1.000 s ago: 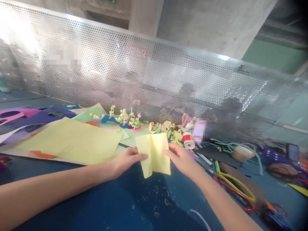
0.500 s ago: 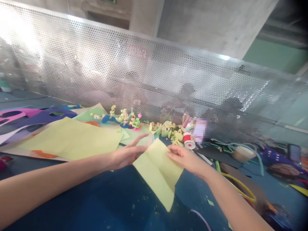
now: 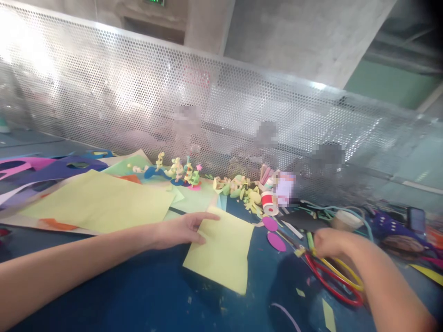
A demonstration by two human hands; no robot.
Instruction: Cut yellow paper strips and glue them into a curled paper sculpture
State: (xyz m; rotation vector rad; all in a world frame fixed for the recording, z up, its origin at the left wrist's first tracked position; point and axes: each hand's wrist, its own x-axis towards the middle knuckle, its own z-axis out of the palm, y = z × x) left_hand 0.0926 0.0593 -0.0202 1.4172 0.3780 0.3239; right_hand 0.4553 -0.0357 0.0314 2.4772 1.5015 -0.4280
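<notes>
My left hand (image 3: 185,229) holds a pale yellow-green sheet (image 3: 223,253) by its upper left side. The thumb and forefinger show on top of the sheet, and the other fingers are partly hidden. To the right, my right hand (image 3: 332,244) is closed at the handles of a pair of scissors (image 3: 334,287) with one red and one yellow loop. Its fingertips are partly hidden, beside a short green strip (image 3: 310,240). The scissor blades point up and left, close to two magenta ovals (image 3: 276,241).
A larger yellow-green sheet (image 3: 100,200) lies at the left over other coloured sheets. Small paper figures (image 3: 177,169), yellow cut pieces (image 3: 254,196) and a red-and-white spool (image 3: 269,203) stand along a perforated metal screen (image 3: 221,101). A phone (image 3: 416,220) and cords are at right.
My right hand has let go of the sheet and moved right to the scissors. My left hand has taken the sheet, which now lies flatter. The magenta ovals have come into view.
</notes>
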